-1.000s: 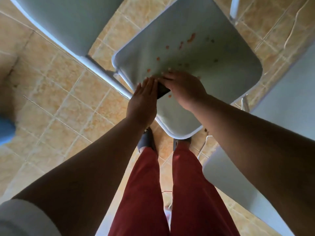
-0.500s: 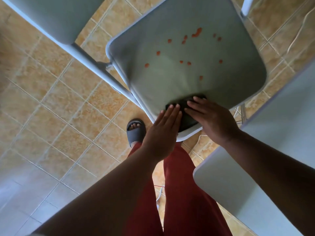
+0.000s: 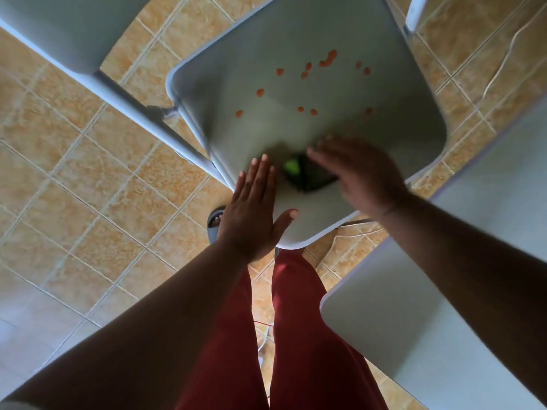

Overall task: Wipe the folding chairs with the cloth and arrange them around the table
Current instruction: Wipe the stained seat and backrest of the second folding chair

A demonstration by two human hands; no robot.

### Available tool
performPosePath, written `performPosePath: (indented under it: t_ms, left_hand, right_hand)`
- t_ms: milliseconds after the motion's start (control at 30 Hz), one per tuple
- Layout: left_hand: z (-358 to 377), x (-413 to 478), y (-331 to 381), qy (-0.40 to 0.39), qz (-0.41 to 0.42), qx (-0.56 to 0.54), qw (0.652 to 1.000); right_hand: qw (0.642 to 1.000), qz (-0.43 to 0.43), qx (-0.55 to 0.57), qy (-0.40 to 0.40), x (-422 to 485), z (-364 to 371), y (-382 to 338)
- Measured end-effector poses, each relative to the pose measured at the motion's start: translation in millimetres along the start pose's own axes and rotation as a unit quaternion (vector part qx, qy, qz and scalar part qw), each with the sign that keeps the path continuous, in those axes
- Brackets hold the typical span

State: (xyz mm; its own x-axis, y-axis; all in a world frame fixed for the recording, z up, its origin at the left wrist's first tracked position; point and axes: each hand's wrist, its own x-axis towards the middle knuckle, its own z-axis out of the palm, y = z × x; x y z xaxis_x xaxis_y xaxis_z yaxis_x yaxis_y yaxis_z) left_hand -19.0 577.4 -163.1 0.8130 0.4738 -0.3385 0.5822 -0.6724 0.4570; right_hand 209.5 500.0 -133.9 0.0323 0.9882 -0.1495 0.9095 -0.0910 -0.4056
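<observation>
Dark cloth (image 3: 310, 176) under flat right hand (image 3: 364, 179), left hand (image 3: 251, 220) splayed

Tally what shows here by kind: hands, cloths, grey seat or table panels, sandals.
Hands: 2, left hand and right hand
Cloths: 1, dark cloth
Grey panels: 3, stained chair seat, one upper left, one at right
Sandals: 1
Total: 7

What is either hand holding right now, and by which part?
Right hand, blurred, presses flat on the dark cloth from above. Left hand lies open on the chair seat, holding nothing.
</observation>
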Motion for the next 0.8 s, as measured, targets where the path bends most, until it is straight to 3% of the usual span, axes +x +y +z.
performPosePath:
  t_ms: [133, 233, 367, 467, 633, 800]
  left_hand:
    - [10.8, 5.9, -3.8, -0.003, 0.005, 0.046, 0.999]
    - [15.2, 6.1, -4.1, 0.000, 0.005, 0.060, 0.998]
    - [14.9, 6.7, -4.4, 0.002, 0.005, 0.066, 0.998]
    - [14.7, 6.7, -6.2, -0.001, 0.006, 0.072, 0.997]
    - [15.0, 4.7, -6.3, 0.005, 0.008, 0.072, 0.997]
    - [14.7, -1.3, -4.2, 0.015, 0.005, 0.058, 0.998]
  right_hand:
    - [0.982, 0.150, -0.034, 0.111, 52.6, -39.9, 66.1]
    - [0.963, 0.238, -0.028, 0.121, 81.3, -38.3, 90.5]
    - [0.968, 0.214, -0.117, 0.058, 66.1, 5.2, 61.6]
    - [0.986, 0.134, -0.096, 0.040, 13.4, 30.1, 19.4]
    - [0.996, 0.042, -0.031, -0.070, -59.7, 8.7, -18.0]
    - [0.979, 0.192, -0.014, 0.064, 16.9, -42.2, 26.6]
